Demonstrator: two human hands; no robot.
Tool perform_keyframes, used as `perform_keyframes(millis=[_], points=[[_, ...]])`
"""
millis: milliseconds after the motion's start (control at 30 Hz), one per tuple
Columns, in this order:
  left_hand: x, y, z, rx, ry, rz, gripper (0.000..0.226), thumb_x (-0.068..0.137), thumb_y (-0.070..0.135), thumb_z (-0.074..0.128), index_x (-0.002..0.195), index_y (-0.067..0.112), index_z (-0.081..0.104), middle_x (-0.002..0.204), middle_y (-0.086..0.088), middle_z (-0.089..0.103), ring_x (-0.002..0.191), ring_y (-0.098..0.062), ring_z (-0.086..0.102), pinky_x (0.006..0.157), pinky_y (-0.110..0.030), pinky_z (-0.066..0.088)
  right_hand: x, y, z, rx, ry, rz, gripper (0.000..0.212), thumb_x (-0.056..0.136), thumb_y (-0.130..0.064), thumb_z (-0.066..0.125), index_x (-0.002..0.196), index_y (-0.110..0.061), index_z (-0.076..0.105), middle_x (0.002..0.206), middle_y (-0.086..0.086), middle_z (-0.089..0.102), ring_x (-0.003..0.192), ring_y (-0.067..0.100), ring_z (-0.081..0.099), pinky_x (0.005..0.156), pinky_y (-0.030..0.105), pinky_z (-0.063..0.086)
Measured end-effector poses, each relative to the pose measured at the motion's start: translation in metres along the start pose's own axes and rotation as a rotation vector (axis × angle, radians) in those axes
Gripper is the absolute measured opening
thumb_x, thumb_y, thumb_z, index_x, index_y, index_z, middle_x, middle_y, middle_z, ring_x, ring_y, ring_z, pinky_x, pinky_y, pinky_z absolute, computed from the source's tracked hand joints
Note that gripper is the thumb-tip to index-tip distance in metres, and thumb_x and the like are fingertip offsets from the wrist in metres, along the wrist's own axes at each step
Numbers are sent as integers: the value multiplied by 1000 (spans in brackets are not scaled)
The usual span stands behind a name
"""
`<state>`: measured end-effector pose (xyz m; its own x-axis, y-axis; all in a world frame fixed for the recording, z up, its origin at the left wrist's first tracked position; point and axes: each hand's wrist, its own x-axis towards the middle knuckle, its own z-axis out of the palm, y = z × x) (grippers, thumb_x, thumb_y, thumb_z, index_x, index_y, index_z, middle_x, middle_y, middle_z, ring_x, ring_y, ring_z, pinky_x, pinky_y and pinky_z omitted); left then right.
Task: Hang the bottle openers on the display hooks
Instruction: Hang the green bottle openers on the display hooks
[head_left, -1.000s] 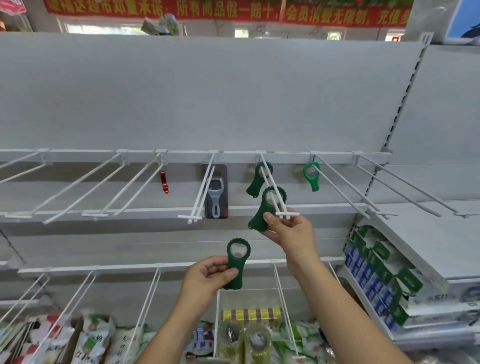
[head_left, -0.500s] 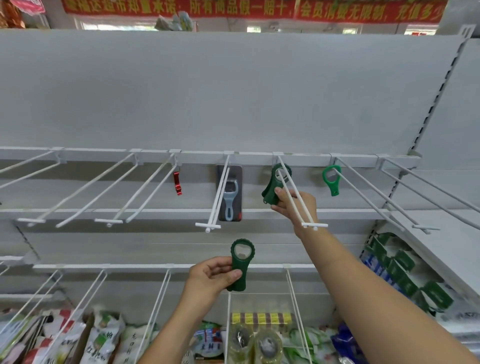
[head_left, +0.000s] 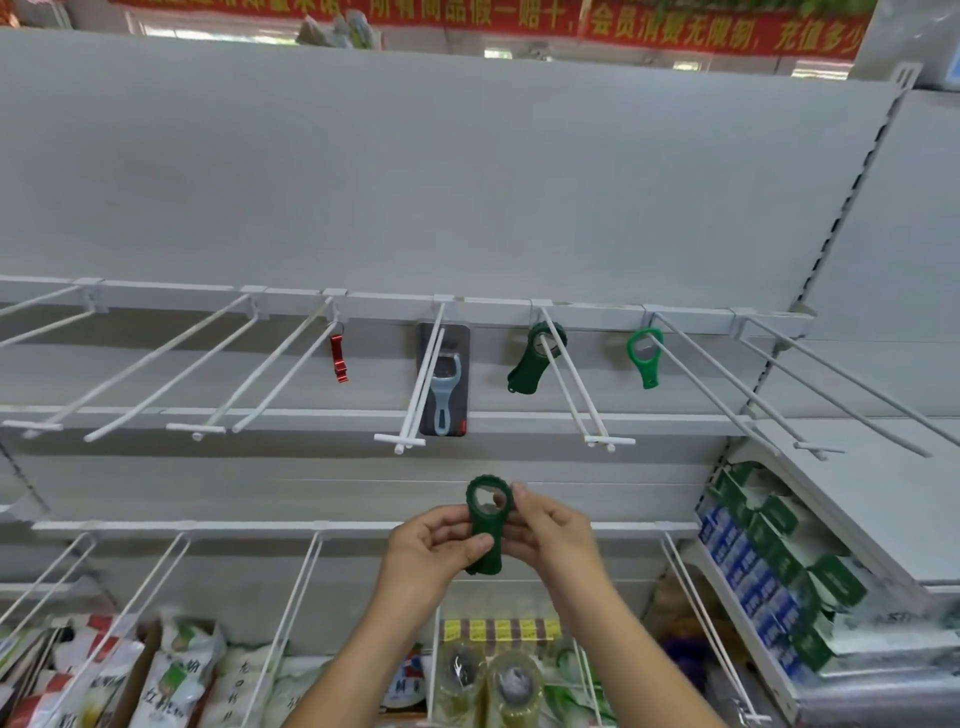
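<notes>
While both the left hand (head_left: 436, 551) and right hand (head_left: 550, 535) pinch the dark green bottle opener (head_left: 485, 525) below the double-prong hook (head_left: 587, 395), its ring should be lifted squarely onto the prong tips.

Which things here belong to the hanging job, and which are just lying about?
Job: dark green bottle opener gripped by left hand and right hand; hung dark green openers; light green opener; red opener; display hooks.
Lying about: carded pale-blue tool; blue-and-green boxes; bagged goods.
</notes>
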<state>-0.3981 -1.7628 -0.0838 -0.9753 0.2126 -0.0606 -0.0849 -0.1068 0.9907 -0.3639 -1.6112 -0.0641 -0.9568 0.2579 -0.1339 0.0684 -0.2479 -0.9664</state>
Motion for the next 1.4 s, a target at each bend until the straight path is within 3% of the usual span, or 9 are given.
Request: perform_keyframes(millis=[133, 300, 367, 533, 733, 1000, 1233, 1400], points=[[-7, -2, 5, -1, -1, 12, 32, 75, -6, 79, 99, 13, 74, 89, -6, 79, 84, -17, 75, 71, -24, 59, -17, 2, -9, 80, -18, -71, 30, 89, -23, 65, 102, 3, 72, 95, 21, 76, 91, 36, 74, 76, 34, 62], [-16, -5, 12, -4, -26, 35, 29, 74, -8, 79, 95, 12, 74, 84, -6, 79, 79, -16, 75, 67, -22, 58, -25, 15, -16, -46, -19, -74, 13, 86, 2, 70, 98, 7, 73, 92, 23, 76, 94, 43, 71, 79, 39, 62], [-20, -8, 13, 28, -38, 55, 31, 73, -7, 80, 95, 14, 75, 84, -4, 79, 80, -14, 75, 69, -21, 57, -26, 16, -19, -82, -38, -93, 12, 87, 2, 69, 97, 5, 74, 93, 21, 76, 93, 40, 72, 81, 42, 62], [-27, -11, 9, 90, -33, 83, 30, 75, 3, 82, 102, 14, 76, 93, -1, 79, 88, -13, 74, 77, -22, 58, -35, 3, -30, -92, 5, -137, 11, 90, 3, 65, 90, -5, 73, 89, 14, 78, 87, 28, 74, 75, 35, 61], [-28, -20, -8, 128, -28, 45, 30, 76, 9, 82, 105, 16, 76, 96, -1, 79, 93, -16, 73, 83, -25, 59, -51, -35, -46, -42, 29, -251, 12, 89, 2, 64, 97, -4, 71, 91, 13, 77, 87, 24, 75, 72, 27, 61], [-26, -31, -8, 151, -42, 10, 28, 78, 10, 81, 105, 18, 75, 98, -2, 78, 96, -18, 73, 87, -30, 59, -78, -53, -53, -54, -24, -366, 22, 76, -11, 69, 98, -8, 74, 92, 11, 77, 86, 23, 74, 72, 27, 60], [-23, -39, -7, 152, -36, -8, 30, 77, 11, 82, 106, 16, 75, 98, -4, 78, 96, -21, 73, 88, -31, 59, -79, -67, -46, -53, -17, -416, 19, 81, -8, 69, 100, -7, 74, 90, 8, 78, 84, 21, 74, 72, 28, 61], [-23, -40, -7, 142, -26, -17, 30, 77, 8, 82, 105, 14, 76, 96, -6, 78, 96, -23, 73, 89, -33, 59, -63, -69, -35, -24, 26, -357, 11, 90, 0, 65, 99, -1, 72, 89, 15, 77, 85, 30, 75, 72, 34, 63]])
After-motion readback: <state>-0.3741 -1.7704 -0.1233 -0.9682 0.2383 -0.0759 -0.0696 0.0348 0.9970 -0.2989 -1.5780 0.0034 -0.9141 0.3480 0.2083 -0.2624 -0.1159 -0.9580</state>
